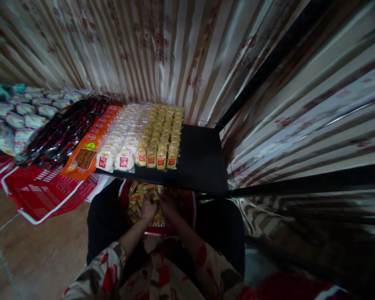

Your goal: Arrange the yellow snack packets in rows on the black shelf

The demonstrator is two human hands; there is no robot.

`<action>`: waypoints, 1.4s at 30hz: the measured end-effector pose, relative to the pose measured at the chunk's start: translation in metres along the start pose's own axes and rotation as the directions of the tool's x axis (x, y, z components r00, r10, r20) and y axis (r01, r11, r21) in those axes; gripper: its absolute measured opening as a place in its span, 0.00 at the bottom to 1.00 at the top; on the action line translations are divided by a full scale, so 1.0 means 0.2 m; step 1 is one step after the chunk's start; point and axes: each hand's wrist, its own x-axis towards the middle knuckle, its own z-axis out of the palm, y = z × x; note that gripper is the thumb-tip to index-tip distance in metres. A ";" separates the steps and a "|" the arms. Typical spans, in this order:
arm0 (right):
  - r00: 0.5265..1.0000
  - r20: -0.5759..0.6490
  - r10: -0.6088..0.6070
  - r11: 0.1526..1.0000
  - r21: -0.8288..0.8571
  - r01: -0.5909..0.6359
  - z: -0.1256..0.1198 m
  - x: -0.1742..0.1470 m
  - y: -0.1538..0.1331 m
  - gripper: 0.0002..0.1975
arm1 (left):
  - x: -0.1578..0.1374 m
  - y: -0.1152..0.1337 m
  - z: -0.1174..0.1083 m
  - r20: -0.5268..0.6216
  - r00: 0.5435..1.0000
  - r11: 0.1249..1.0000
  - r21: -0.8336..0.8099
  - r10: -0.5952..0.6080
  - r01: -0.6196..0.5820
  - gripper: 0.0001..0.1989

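Observation:
My left hand (149,208) and my right hand (168,205) are close together inside a red basket (192,212) between my knees. The basket holds many small yellow-gold wrapped snack packets (138,197). Both hands have their fingers curled in, down among the packets near the basket's far side. Dim light and blur hide what the fingertips hold. Just beyond the basket, a black shelf (200,156) carries rows of yellow wrapped cakes (161,156). To their left lie white round wrapped cakes (124,160).
Further left on the shelf are an orange snack bag (89,143), dark shiny packets (67,129) and white packets (34,121). A red basket with white handles (46,189) stands below. Black frame bars (268,185) and a striped curtain (162,50) border the right and back.

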 end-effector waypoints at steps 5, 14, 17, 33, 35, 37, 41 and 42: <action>0.997 -0.036 -0.072 0.992 0.101 0.075 -0.01 -0.08 -0.10 0.10 | -0.10 0.05 -0.07 -0.061 0.996 0.997 -0.009 0.071 -0.071 0.21; 0.928 0.012 -0.373 0.914 -0.168 0.369 -0.11 -0.29 -0.37 0.12 | -0.18 0.10 -0.23 0.002 0.986 0.964 -0.211 0.168 -0.164 0.18; 0.891 0.050 -0.452 0.836 -0.326 0.442 -0.15 -0.35 -0.45 0.13 | -0.20 0.14 -0.31 0.042 0.971 0.917 -0.339 0.236 -0.208 0.17; 0.885 0.105 -0.454 0.871 -0.156 0.465 -0.37 -0.50 -0.71 0.15 | -0.28 0.60 -0.50 0.292 0.859 0.824 -0.520 0.420 -0.225 0.27; 0.890 0.100 -0.444 0.890 -0.064 0.451 -0.40 -0.49 -0.74 0.15 | -0.26 0.66 -0.47 0.277 0.854 0.818 -0.516 0.441 -0.255 0.27; 0.897 0.056 -0.438 0.897 -0.031 0.440 -0.45 -0.45 -0.77 0.16 | -0.24 0.74 -0.45 0.245 0.854 0.808 -0.516 0.459 -0.286 0.26; 0.887 -0.114 -0.447 0.892 0.006 0.451 -0.54 -0.32 -0.85 0.19 | -0.20 0.92 -0.40 0.081 0.891 0.818 -0.438 0.448 -0.372 0.18; 0.877 -0.166 -0.452 0.888 0.010 0.459 -0.56 -0.27 -0.88 0.19 | -0.19 0.97 -0.39 0.034 0.894 0.823 -0.407 0.447 -0.396 0.16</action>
